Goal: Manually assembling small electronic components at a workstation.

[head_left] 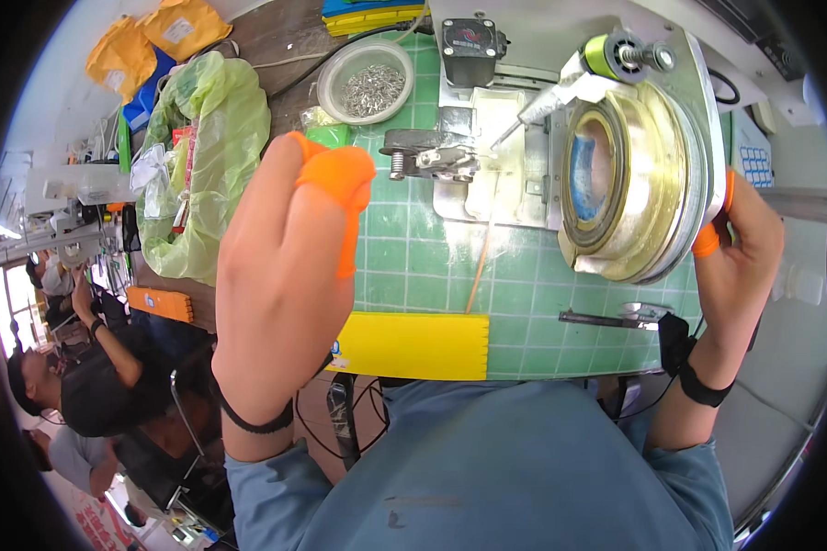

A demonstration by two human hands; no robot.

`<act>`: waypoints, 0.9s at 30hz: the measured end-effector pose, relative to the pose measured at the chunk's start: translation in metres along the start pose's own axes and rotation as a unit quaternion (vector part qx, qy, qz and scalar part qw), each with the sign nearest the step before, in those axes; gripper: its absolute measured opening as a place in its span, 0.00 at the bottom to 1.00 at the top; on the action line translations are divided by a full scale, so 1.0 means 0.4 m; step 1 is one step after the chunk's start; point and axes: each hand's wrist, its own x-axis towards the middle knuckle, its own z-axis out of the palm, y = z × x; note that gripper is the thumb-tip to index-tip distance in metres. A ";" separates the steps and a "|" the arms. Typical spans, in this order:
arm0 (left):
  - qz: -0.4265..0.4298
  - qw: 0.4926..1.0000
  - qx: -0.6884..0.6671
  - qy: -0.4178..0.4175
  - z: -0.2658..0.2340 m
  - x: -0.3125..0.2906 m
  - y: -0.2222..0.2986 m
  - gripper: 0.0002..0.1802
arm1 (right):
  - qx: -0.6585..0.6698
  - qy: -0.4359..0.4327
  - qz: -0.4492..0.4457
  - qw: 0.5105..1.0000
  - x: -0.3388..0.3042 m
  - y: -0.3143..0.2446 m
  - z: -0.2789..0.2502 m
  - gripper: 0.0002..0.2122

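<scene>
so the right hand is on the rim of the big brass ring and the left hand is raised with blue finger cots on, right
Not quite. In the head view the finger cots on the raised left hand are orange, not blue. The rest stands: the right hand is on the rim of the big brass ring.

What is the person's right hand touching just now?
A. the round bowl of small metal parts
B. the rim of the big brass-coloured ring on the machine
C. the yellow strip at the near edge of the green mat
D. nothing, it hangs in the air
B: the right hand, with orange covers on its fingers, rests against the outer rim of the brass-coloured ring, while the left hand is raised over the green mat, holding nothing.
</scene>
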 end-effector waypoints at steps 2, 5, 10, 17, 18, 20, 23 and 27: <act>0.000 1.000 0.008 -0.008 0.006 0.007 -0.022 0.11 | -0.015 0.030 0.035 0.999 -0.016 0.001 0.006 0.09; 0.000 1.000 0.020 -0.014 0.019 0.006 -0.048 0.09 | -0.042 0.020 0.035 0.998 -0.022 -0.019 0.006 0.08; -0.004 0.999 0.026 0.019 0.037 0.003 -0.069 0.10 | -0.054 0.019 0.023 0.998 -0.016 -0.027 0.005 0.09; -0.040 0.999 0.004 -0.024 0.017 -0.008 -0.058 0.13 | -0.072 0.019 0.009 0.997 -0.017 -0.040 -0.017 0.08; -0.036 0.999 0.001 -0.025 0.015 -0.008 -0.056 0.14 | -0.074 0.020 0.011 0.997 -0.017 -0.045 -0.017 0.08; -0.037 0.999 0.001 -0.020 0.012 -0.006 -0.049 0.14 | -0.083 0.020 0.007 0.996 -0.016 -0.053 -0.019 0.09; -0.033 0.999 0.005 -0.017 0.007 -0.001 -0.045 0.14 | -0.060 0.030 0.014 0.998 -0.021 -0.045 -0.021 0.08; -0.031 0.999 0.007 -0.021 0.004 0.006 -0.039 0.13 | -0.029 0.044 0.016 0.998 -0.024 -0.044 -0.022 0.08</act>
